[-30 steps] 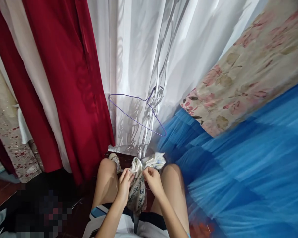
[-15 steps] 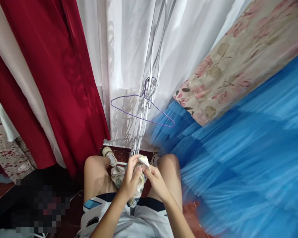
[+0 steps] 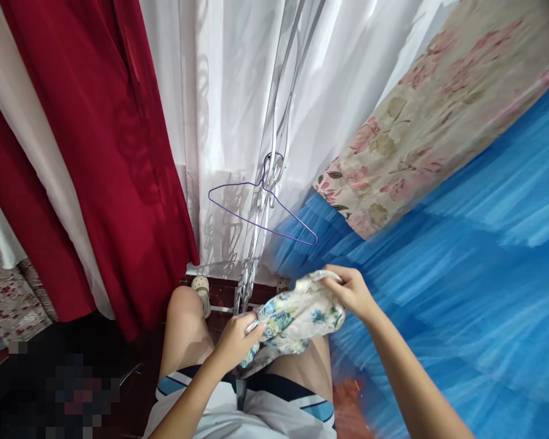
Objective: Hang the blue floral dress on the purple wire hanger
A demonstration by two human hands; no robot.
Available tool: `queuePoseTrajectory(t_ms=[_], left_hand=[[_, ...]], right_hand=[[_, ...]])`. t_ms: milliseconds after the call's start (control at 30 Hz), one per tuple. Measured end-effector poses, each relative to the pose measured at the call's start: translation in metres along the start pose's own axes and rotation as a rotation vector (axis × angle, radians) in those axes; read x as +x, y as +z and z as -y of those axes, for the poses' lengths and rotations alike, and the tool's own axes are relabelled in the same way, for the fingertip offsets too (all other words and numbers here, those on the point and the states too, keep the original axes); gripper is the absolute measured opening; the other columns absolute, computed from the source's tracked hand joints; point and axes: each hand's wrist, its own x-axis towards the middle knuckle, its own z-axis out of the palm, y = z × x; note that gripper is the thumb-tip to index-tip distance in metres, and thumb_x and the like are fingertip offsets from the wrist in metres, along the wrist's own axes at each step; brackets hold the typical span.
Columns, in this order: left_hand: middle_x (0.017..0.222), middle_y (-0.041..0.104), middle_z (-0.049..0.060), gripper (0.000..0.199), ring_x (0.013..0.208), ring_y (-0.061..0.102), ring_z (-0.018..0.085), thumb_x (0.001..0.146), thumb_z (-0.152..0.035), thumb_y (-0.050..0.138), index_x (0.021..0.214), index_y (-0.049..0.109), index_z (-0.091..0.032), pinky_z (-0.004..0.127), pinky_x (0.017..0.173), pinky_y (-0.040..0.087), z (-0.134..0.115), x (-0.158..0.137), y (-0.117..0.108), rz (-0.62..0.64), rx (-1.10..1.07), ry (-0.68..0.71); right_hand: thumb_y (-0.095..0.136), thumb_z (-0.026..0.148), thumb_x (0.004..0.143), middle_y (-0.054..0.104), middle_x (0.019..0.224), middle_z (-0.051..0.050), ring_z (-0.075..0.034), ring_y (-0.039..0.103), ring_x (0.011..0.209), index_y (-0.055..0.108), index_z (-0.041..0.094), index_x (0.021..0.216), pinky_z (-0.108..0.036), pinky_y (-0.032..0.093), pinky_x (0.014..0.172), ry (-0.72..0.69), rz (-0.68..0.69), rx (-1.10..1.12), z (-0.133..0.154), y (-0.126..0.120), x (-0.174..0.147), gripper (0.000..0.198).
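A white cloth [image 3: 297, 314] printed with blue and yellow flowers is stretched between my hands above my lap; its folds hide what kind of garment it is. My left hand [image 3: 238, 338] pinches its lower left end between thumb and fingers. At the upper right edge, my right hand [image 3: 350, 291] grips the cloth, raised higher than the left. Beyond the cloth, a thin purple hanger [image 3: 263, 213] hangs bare on a white metal stand [image 3: 255, 244].
Red drapes [image 3: 105, 152] hang at the left and a white curtain [image 3: 229, 91] behind the stand. To the right are a pink-flowered beige cloth [image 3: 393, 146] and a wide blue tulle skirt [image 3: 462, 292]. A dark, partly blurred surface [image 3: 73, 353] lies lower left.
My hands have moved apart from close together over my lap. The right hand went up and to the right, spreading the bunched flowered cloth. The hanger still hangs on the stand.
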Motion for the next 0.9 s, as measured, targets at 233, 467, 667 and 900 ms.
queuePoseTrajectory(t_ms=[233,467,667,900], left_hand=[[0.096,0.067,0.006,0.037,0.086,0.059,0.021,0.088,-0.047,0.059,0.104,0.066,-0.015,0.027,0.075,0.047,-0.046,0.012,-0.033,0.18,-0.122,0.074],[0.088,0.063,0.005,0.035,0.086,0.057,0.021,0.091,-0.051,0.053,0.092,0.065,-0.018,0.029,0.078,0.047,-0.065,0.02,-0.087,-0.164,-0.017,0.172],[0.073,0.058,0.002,0.036,0.071,0.054,0.017,0.09,-0.047,0.056,0.069,0.061,-0.017,0.026,0.068,0.044,-0.032,0.03,-0.151,-0.028,0.252,0.181],[0.088,0.07,0.006,0.015,0.096,0.061,0.025,0.07,-0.034,0.075,0.069,0.069,-0.021,0.037,0.097,0.041,-0.021,0.117,-0.224,-0.203,0.493,0.281]], right_hand=[[0.068,0.037,0.074,0.049,0.058,0.001,-0.013,0.04,0.059,0.059,0.017,0.057,-0.025,0.031,0.053,-0.137,-0.303,0.076,0.009,-0.021,0.107,0.027],[0.076,0.041,0.064,0.064,0.058,-0.002,-0.015,0.055,0.054,0.066,0.015,0.06,-0.025,0.042,0.051,0.045,-0.009,0.354,0.03,0.016,0.172,0.029],[0.075,0.033,0.058,0.072,0.064,-0.008,-0.019,0.064,0.055,0.073,0.013,0.072,-0.028,0.049,0.054,0.133,0.131,0.512,0.032,0.014,0.165,0.025],[0.073,0.017,0.065,0.077,0.087,-0.01,-0.021,0.072,0.071,0.075,0.014,0.103,-0.027,0.053,0.063,0.217,0.249,0.602,0.053,-0.011,0.158,0.039]])
